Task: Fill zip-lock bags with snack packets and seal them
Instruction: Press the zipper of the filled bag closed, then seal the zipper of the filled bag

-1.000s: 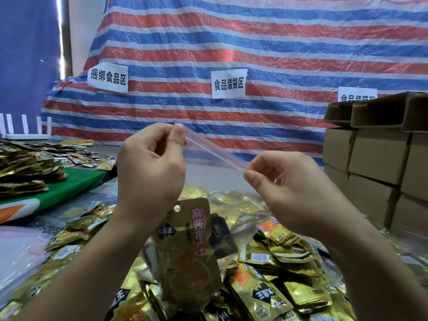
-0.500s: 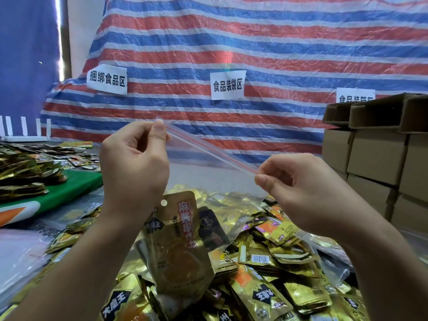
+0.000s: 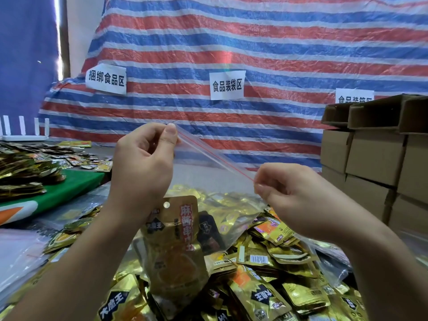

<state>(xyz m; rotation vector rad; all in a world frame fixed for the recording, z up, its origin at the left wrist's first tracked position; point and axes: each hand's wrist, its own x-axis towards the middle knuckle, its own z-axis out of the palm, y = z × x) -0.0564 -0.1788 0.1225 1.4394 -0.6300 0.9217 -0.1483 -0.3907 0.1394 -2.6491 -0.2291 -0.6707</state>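
Zip-lock bag point(image 3: 208, 193) | seal slopes down-right | left hand point(image 3: 143, 165), right hand point(image 3: 291, 195) pinch ends

Paper sign point(image 3: 106, 79) showing 捆绑食品区; sign point(image 3: 227, 85) showing 食品装袋区; bagged packet point(image 3: 178, 246) reading, possibly, 麻酱串.

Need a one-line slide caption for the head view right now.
Both hands, left and right, pinch the red zip strip of a clear bag holding a snack packet above a packet pile.

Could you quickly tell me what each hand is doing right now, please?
Left hand: pinching the zip-lock bag at its top.
Right hand: pinching the same bag's top.
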